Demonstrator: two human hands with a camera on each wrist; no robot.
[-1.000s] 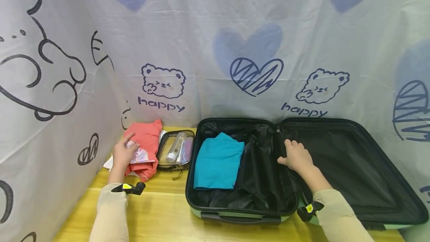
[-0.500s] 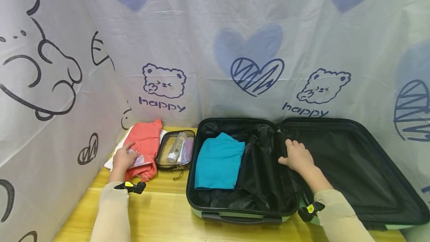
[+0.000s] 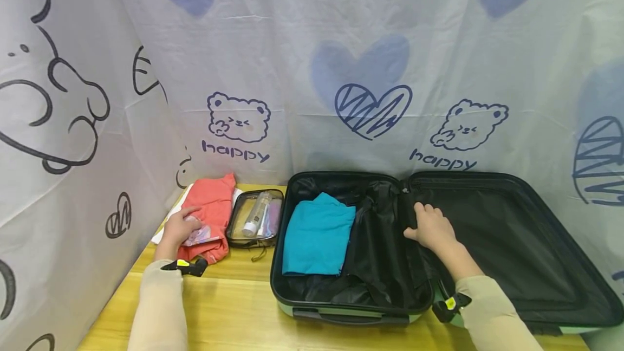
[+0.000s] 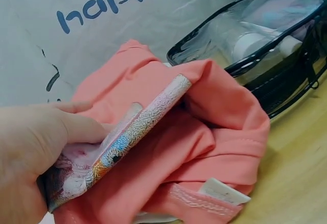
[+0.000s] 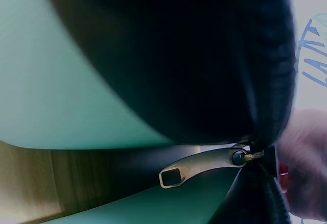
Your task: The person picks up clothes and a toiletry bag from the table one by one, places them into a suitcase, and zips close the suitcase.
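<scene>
Fingers touching a patterned item, whether pinching I cannot tell, the left hand is lying over the coral garment beside a clear pouch, while the right hand, fingers loosely bent, is reaching over the open suitcase.

Facing me, a white cloth backdrop, blue hearts, outlined bears, "happy" lettering, below me, a yellow wood-grain tabletop

The coral garment is matt cloth, the pouch glossy plastic, the tabletop smooth wood, the suitcase's zip pull metal.
</scene>
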